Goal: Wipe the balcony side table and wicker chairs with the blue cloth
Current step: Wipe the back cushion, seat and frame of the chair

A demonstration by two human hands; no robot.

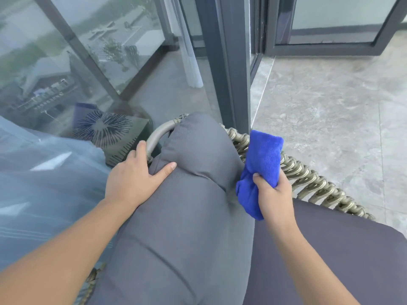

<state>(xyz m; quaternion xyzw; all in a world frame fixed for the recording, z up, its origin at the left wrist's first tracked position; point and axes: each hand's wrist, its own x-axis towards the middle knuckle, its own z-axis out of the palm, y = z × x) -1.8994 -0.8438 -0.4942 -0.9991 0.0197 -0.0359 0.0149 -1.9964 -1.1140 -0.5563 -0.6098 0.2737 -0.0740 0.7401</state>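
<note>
Your right hand (pixel 274 190) has its grip closed round the waist of the one blue cloth (pixel 263 159), fingers curled about the bunched middle, so a loose fold stands above the grip and a tail hangs below it. The cloth looks soft, light and limp; hold it at the bunch as you do now and it should mould over the woven rim (pixel 308 175) of the wicker chair (pixel 326 190) just behind the grip. Your left hand (pixel 134 175) lies flat and open on the grey cushion (pixel 189 194), its fingers reaching the chair's frame; the cushion looks plump and yielding, likely to shift if pressed. One chair shows, one cloth, and one dark patterned side table (pixel 110 133) beyond the left hand
</note>
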